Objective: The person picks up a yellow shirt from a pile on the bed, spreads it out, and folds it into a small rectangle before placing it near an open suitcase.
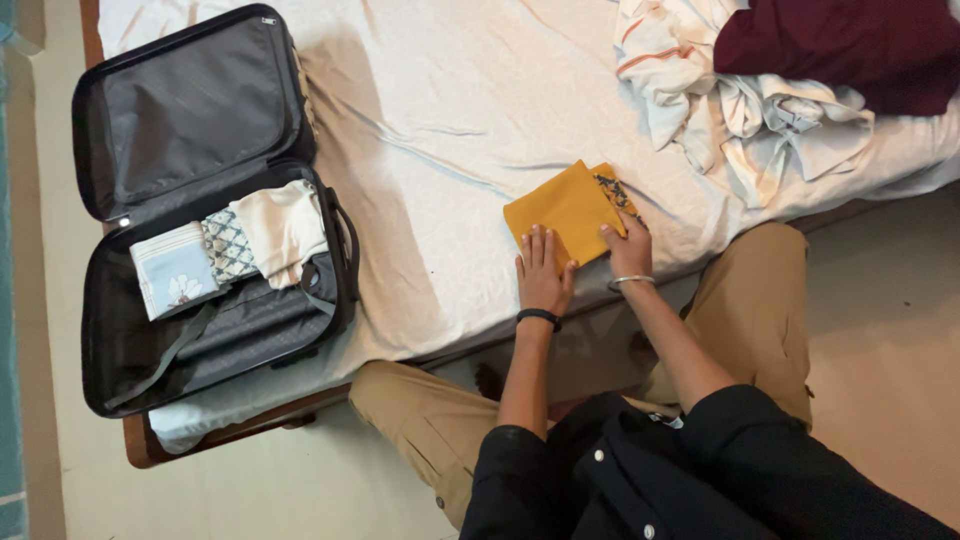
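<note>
- Most of what I am looking down on is the bed (450, 120), and its pale sheet is lying slightly wrinkled under everything I am handling.
- I am seeing the black suitcase (215, 205) lying open at the bed's left end, with three folded pieces (230, 250) resting side by side in its lower half.
- I am noticing a loose heap of clothes (780, 90), white, striped and dark maroon, sitting at the far right, well apart from my hands.
- I am kneeling at the bed's near edge, where the folded mustard cloth (565, 210) is lying flat on the sheet; a patterned edge is peeking out on its right side.
- I am judging this cloth light, soft and limp: it is likely going to sag and unfold if lifted by one corner, so I am favouring a hold under the folded bundle from both sides.
- I am pressing my left hand (543, 275) flat on its near corner, fingers spread and extended, clamped on nothing.
- I am resting my right hand (630, 250) on the near right edge, fingers curling onto the fabric; whether they are pinching it I cannot tell.
</note>
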